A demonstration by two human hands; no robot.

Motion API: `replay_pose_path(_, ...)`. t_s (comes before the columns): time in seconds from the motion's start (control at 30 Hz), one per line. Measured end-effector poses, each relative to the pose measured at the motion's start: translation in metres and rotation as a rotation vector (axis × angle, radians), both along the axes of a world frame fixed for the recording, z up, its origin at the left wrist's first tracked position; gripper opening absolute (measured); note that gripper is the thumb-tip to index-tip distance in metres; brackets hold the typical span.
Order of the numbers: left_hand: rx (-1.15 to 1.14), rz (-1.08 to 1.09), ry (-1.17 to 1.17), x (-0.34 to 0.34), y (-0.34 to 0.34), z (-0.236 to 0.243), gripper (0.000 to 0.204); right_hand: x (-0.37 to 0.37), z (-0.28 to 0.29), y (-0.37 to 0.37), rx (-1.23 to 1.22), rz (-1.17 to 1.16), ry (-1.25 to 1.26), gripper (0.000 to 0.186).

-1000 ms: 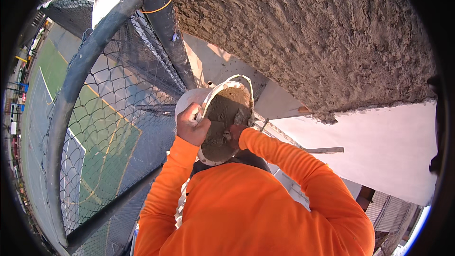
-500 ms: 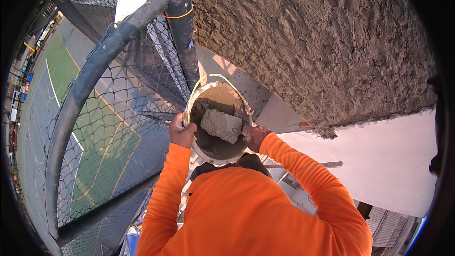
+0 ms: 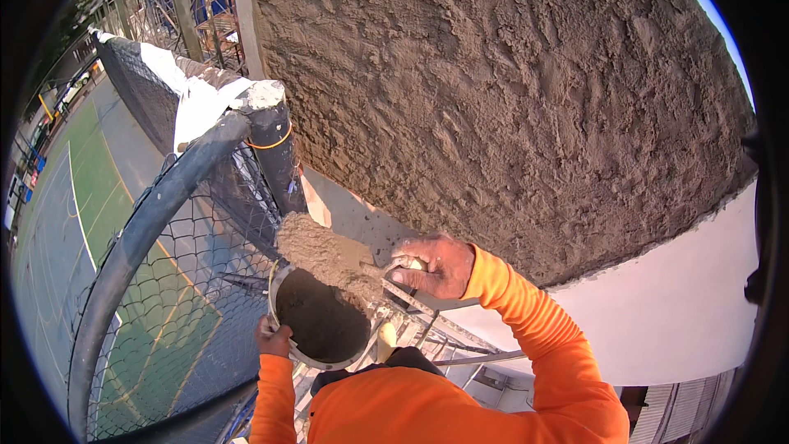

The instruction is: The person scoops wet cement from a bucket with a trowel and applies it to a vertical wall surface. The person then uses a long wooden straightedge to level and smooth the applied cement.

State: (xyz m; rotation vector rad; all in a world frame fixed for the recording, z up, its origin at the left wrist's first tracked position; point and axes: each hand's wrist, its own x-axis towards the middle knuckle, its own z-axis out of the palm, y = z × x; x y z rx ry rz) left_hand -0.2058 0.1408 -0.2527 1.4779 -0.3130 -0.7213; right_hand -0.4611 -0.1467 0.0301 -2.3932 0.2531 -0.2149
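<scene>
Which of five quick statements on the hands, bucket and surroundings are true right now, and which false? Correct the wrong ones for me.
1. The right hand holds a trowel loaded with mortar. True.
2. The left hand hangs free, touching nothing. False: it grips the bucket at its left side.
3. Chain-link fence stands to the left of the bucket. True.
4. The trowel blade is sunk deep inside the bucket. False: it is out of the bucket, by the far rim.
5. The brown plastered wall is smooth. False: its surface is rough and ridged.
</scene>
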Motion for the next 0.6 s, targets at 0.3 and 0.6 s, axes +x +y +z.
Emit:
replay_pose_path(0.3,0.200,0.183,-0.089,-0.003,0.026,-0.007,0.025,0.035,-0.033,-0.148,0.782,-0.752,-0.873,0.021)
replay_pose_path(0.6,0.241,0.242,-0.084,-0.029,0.003,-0.028,0.021,0.054,-0.114,-0.213,-0.237,-0.601,-0.140,0.041)
